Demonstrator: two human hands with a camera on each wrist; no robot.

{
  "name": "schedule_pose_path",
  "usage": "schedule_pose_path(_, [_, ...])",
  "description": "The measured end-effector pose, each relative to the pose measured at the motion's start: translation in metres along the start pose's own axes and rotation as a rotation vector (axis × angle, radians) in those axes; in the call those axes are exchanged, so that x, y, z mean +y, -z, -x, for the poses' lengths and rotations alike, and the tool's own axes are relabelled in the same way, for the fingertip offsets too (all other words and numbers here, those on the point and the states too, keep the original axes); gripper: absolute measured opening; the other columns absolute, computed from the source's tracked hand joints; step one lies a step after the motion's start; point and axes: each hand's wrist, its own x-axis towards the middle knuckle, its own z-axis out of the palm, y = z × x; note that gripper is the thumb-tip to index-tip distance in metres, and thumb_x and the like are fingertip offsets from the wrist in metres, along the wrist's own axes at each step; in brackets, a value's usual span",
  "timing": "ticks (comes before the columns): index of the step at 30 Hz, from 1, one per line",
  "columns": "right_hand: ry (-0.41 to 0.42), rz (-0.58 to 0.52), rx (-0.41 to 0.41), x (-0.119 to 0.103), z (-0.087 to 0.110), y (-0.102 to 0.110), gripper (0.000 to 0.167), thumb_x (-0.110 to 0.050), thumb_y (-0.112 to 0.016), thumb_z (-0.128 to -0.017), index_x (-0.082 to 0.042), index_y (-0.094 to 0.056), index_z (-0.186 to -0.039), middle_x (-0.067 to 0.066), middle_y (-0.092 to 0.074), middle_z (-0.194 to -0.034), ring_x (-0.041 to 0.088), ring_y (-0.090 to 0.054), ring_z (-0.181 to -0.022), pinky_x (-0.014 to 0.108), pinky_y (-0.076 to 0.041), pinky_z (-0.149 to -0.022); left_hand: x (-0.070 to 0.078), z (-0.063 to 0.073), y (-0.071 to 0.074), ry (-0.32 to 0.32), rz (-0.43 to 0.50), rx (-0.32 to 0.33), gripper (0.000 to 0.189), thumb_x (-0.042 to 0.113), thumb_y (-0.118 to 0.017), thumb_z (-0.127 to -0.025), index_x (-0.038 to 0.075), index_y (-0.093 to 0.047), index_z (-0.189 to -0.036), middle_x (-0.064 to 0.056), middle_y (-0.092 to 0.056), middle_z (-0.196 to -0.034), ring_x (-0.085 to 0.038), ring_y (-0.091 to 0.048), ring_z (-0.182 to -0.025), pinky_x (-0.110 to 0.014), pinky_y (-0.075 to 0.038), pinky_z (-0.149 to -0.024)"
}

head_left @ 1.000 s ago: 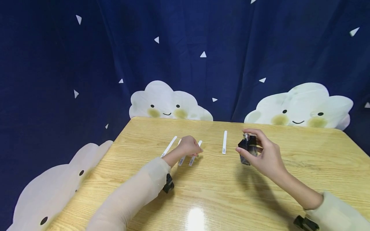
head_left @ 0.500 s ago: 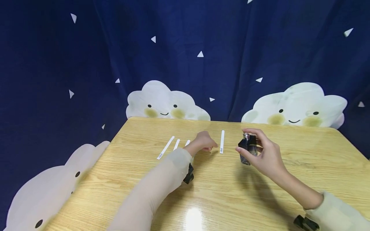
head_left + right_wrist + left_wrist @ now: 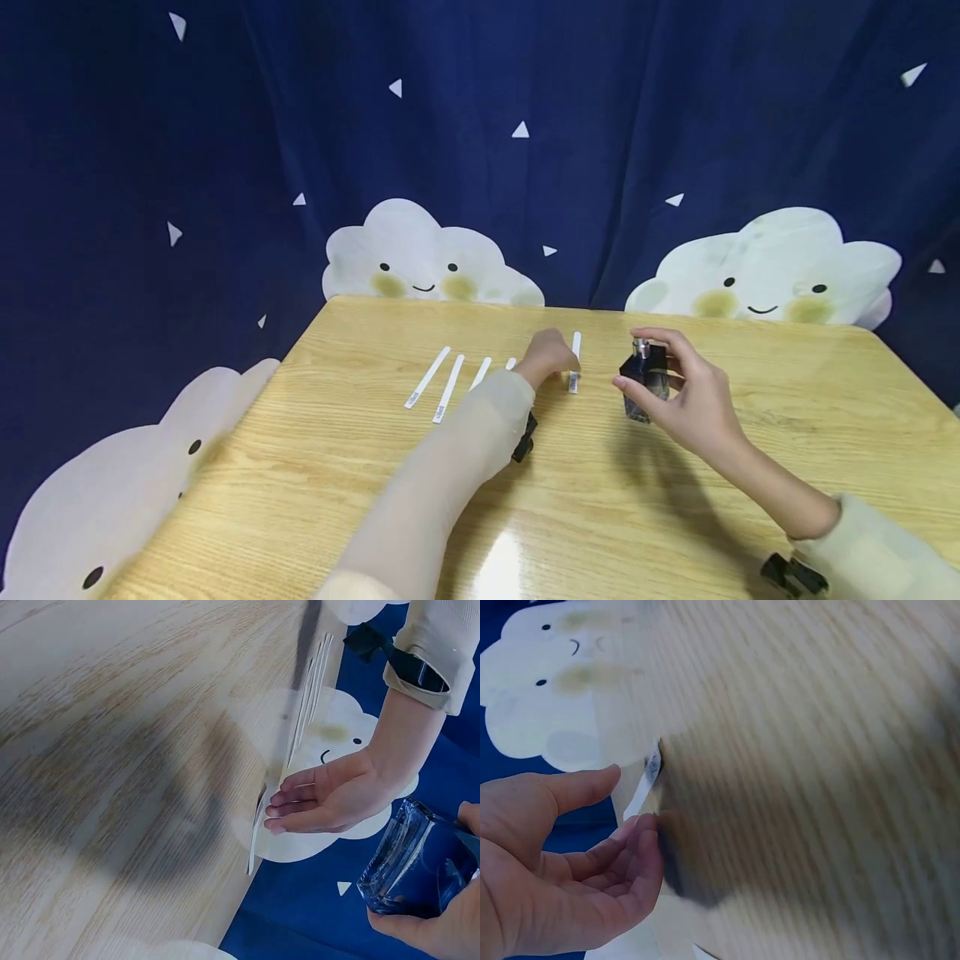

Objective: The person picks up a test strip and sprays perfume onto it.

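In the head view, my right hand (image 3: 701,398) grips a dark glass perfume bottle (image 3: 645,379) above the table, forefinger on its silver sprayer top and thumb on the near side. The bottle's clear base (image 3: 379,870) shows in the right wrist view. My left hand (image 3: 550,353) is over a single white paper test strip (image 3: 577,343), partly covering it. In the left wrist view, the thumb stands apart from the loosely bent fingers (image 3: 641,862), whose tips are right at the strip (image 3: 643,787). Several similar paper strips (image 3: 448,389) lie fanned out left of this hand, some partly hidden by the arm.
The wooden table (image 3: 300,475) ends at a dark blue curtain (image 3: 465,150) printed with white clouds. A black wrist device (image 3: 525,437) hangs under the left cuff, and another black wrist device (image 3: 793,575) sits at the right wrist.
My left hand has moved rightward from the fanned strips to the single strip, uncovering more of the strips behind it. The right hand keeps the perfume bottle in nearly the same place.
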Motion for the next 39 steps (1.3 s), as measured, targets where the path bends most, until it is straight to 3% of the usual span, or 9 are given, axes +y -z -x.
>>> schedule_pose_path(3, [-0.002,-0.002,-0.005,0.001,-0.001,-0.001,0.059,-0.012,-0.085,-0.071,-0.014,-0.059,-0.124,0.010,-0.070,-0.096,-0.015,-0.054,-0.082,0.000,-0.047,-0.067,0.002,-0.003,-0.005,0.021,-0.032,0.009,0.025,0.022,-0.079,-0.076,0.006,-0.065,-0.090,-0.002,-0.057,-0.073,-0.013,-0.047,-0.056,-0.020,-0.037,-0.048])
schedule_pose_path(8, [-0.005,-0.015,-0.013,0.001,-0.001,-0.002,0.059,-0.011,-0.085,-0.071,-0.014,-0.059,-0.124,0.009,-0.069,-0.096,-0.015,-0.055,-0.081,0.002,-0.048,-0.067,0.003,-0.007,-0.009,0.058,-0.116,0.001,0.011,0.014,-0.071,-0.082,0.010,-0.063,-0.089,-0.001,-0.055,-0.076,-0.012,-0.043,-0.054,-0.022,-0.034,-0.044])
schedule_pose_path(15, [0.002,-0.016,-0.012,0.004,0.000,-0.001,0.059,-0.010,-0.084,-0.071,-0.013,-0.059,-0.124,0.009,-0.069,-0.096,-0.015,-0.055,-0.082,0.004,-0.049,-0.065,-0.008,-0.003,-0.002,0.036,-0.174,-0.036,0.004,0.007,-0.062,-0.086,0.010,-0.062,-0.088,-0.002,-0.051,-0.076,-0.013,-0.040,-0.054,-0.022,-0.032,-0.041])
schedule_pose_path(19, [0.002,-0.012,-0.014,0.006,0.001,-0.001,0.059,-0.010,-0.084,-0.071,-0.013,-0.059,-0.124,0.009,-0.069,-0.096,-0.015,-0.055,-0.081,0.004,-0.049,-0.065,-0.017,0.004,0.003,0.011,-0.190,-0.068,0.005,0.004,-0.064,-0.085,0.006,-0.064,-0.090,-0.001,-0.048,-0.070,-0.012,-0.037,-0.051,-0.021,-0.032,-0.040])
schedule_pose_path(22, [-0.001,-0.009,-0.014,0.007,0.002,-0.001,0.059,-0.010,-0.084,-0.071,-0.013,-0.059,-0.124,0.008,-0.069,-0.096,-0.014,-0.055,-0.080,0.004,-0.049,-0.065,-0.022,0.010,0.005,-0.006,-0.191,-0.075,0.004,0.002,-0.068,-0.082,0.006,-0.065,-0.082,0.000,-0.044,-0.063,-0.011,-0.036,-0.049,-0.020,-0.032,-0.039])
schedule_pose_path(27, [-0.014,-0.005,-0.012,0.008,0.003,0.000,0.058,-0.011,-0.085,-0.071,-0.013,-0.059,-0.123,0.008,-0.070,-0.097,-0.014,-0.055,-0.081,0.004,-0.049,-0.066,-0.025,0.017,0.006,-0.024,-0.151,-0.042,0.014,0.010,-0.077,-0.077,0.007,-0.063,-0.074,0.000,-0.049,-0.062,-0.011,-0.041,-0.051,-0.021,-0.035,-0.042])
schedule_pose_path(32, [-0.017,-0.015,-0.012,0.008,0.005,0.000,0.058,-0.012,-0.085,-0.071,-0.012,-0.059,-0.123,0.009,-0.069,-0.098,-0.016,-0.054,-0.082,0.002,-0.048,-0.066,-0.022,0.020,0.000,-0.001,-0.144,-0.016,0.008,0.008,-0.069,-0.081,0.007,-0.064,-0.076,-0.001,-0.062,-0.062,-0.010,-0.048,-0.046,-0.021,-0.040,-0.040])
schedule_pose_path(39, [0.004,-0.019,0.002,0.008,0.005,0.002,0.059,-0.008,-0.084,-0.071,-0.013,-0.060,-0.124,0.008,-0.069,-0.098,-0.015,-0.055,-0.082,0.003,-0.048,-0.066,-0.017,0.018,-0.004,0.025,-0.172,0.000,0.031,0.006,-0.061,-0.086,0.014,-0.044,-0.061,0.001,-0.038,-0.059,-0.011,-0.033,-0.047,-0.021,-0.028,-0.037])
